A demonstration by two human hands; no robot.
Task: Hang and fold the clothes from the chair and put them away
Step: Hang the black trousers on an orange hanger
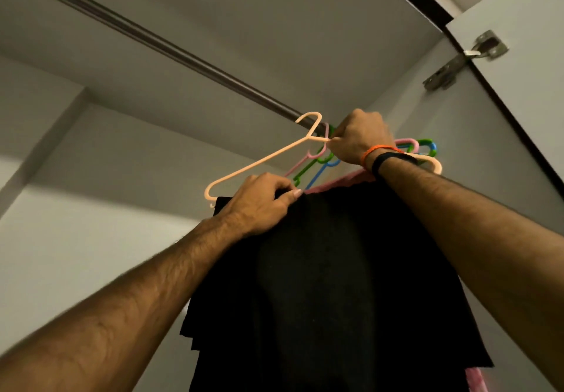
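Inside the wardrobe, hanging step: right hand [358, 138] grips the peach hanger [262, 159] at its neck, hook just at the rail [171, 48]; left hand [262, 199] pinches the black garment [329, 284] draped below (long axis vertical). Hanger bar slants down-left. Next, probably: seat hook, then release.

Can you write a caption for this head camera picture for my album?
Two hands hook a peach hanger carrying a black garment onto the wardrobe rail.
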